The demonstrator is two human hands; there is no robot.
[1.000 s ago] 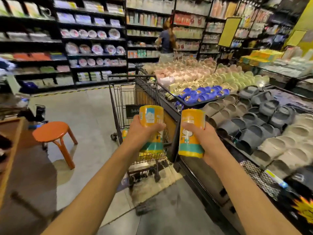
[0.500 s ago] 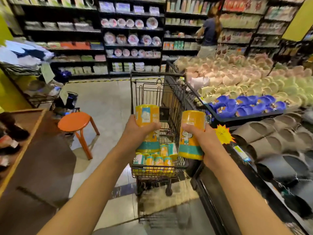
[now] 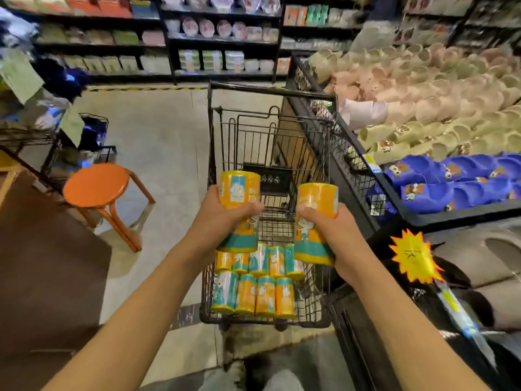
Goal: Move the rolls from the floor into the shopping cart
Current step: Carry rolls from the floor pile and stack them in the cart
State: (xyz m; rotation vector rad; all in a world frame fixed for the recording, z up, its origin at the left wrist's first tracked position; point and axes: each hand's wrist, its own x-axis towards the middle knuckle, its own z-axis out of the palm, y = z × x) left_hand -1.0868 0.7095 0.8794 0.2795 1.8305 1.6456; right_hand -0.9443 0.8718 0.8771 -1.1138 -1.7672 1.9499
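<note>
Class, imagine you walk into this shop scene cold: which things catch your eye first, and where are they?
Two yellow-and-teal wrapped rolls stand out, one gripped in the left hand and one in the right hand, held above the black wire shopping cart at centre. More matching rolls lie in its basket. A round orange stool stands on the floor to the left.

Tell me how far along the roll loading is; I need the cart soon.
Done: about nine rolls already lie in the shopping cart. In hand: the left hand and right hand each grip one roll above the basket. Left: setting both down; no floor rolls are visible here.
</note>
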